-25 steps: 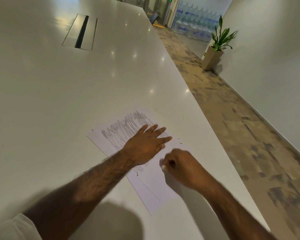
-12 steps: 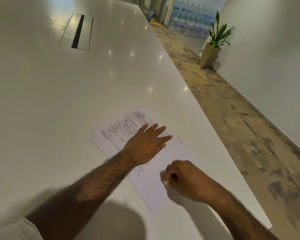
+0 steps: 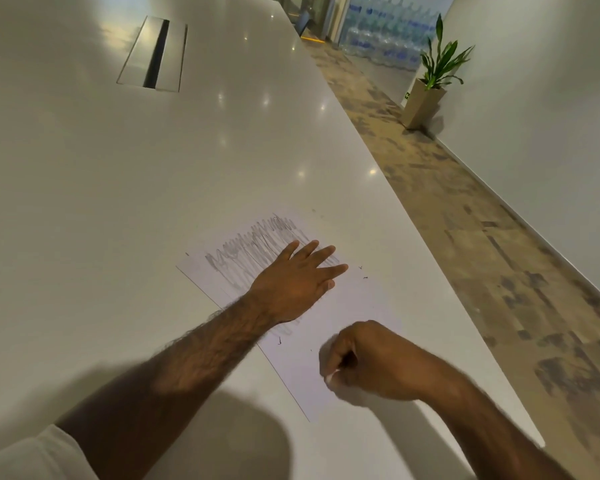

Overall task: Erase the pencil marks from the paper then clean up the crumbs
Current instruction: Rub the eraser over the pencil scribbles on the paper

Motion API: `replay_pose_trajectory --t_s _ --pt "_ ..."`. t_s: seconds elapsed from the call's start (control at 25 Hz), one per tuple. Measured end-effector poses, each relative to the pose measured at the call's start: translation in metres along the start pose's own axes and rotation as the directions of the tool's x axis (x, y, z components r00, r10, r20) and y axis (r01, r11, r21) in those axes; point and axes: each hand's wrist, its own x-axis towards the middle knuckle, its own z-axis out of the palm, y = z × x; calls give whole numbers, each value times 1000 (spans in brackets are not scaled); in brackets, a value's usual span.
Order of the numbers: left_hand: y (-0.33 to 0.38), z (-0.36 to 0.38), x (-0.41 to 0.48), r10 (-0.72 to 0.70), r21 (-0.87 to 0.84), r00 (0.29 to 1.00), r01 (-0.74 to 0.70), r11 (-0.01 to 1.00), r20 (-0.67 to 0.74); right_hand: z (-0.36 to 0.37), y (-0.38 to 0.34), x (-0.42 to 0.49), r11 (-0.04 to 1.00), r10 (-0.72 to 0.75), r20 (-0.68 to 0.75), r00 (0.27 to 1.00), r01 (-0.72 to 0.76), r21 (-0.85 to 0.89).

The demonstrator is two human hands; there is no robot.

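A white sheet of paper [image 3: 357, 306] lies on the table, with grey pencil scribble [image 3: 246, 258] across its far half. My left hand [image 3: 298, 282] lies flat on the scribbled part, fingers straight and spread. My right hand [image 3: 368, 362] is curled over the sheet's near end and pinches a small white eraser [image 3: 329, 378], of which only a tip shows. A few dark eraser crumbs [image 3: 362, 273] lie on the paper right of my left fingers, and another crumb [image 3: 280, 340] sits below my left wrist.
The long white table [image 3: 125, 188] runs away from me, with a recessed cable hatch [image 3: 155, 55] at the far left. Its right edge [image 3: 440, 271] drops to a patterned floor. A potted plant [image 3: 430, 84] and stacked water bottles [image 3: 381, 32] stand far off.
My right hand has slid toward me along the paper, down to its near end, still pinching the eraser. My left hand stays flat on the scribble.
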Motion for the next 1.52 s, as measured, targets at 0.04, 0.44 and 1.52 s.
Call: replay_pose_trajectory --t_s 0.04,0.44,1.52 --pt "0 0 0 2 -5 1000 -2 1000 -2 -9 1 4 997 6 21 1000 -7 77" --pt "0 1 -1 6 12 1000 -6 1000 6 0 3 2 960 37 -149 988 6 280" --pt "20 -4 -94 -383 18 911 385 923 151 17 -14 43 974 205 -515 832 -124 188"
